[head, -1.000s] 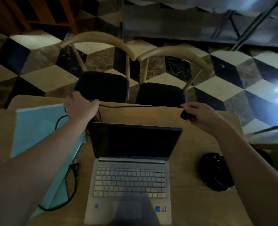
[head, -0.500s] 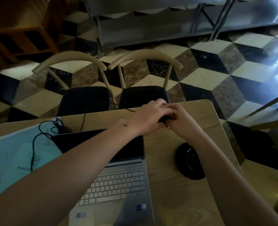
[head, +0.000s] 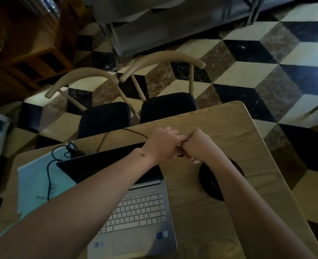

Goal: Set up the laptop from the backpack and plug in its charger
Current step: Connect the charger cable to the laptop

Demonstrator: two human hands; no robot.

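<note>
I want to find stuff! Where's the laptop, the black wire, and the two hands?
laptop [head: 137, 212]: head view, on its keyboard.
black wire [head: 49, 176]: head view, on the stretch lying across the blue folder.
left hand [head: 162, 144]: head view, on its back.
right hand [head: 197, 144]: head view, on its back.

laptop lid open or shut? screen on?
Open: the laptop has its lid raised, keyboard exposed. The screen looks dark, so apparently off, though the left forearm covers part of it.

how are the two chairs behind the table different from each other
The left tan-framed chair with a black seat stands nearer the table's left half, its curved backrest lower in the view; the right tan-framed chair with a black seat sits further back. A black charger cable runs off the wooden table towards the left chair's seat, not the right's. Both share the same design.
</note>
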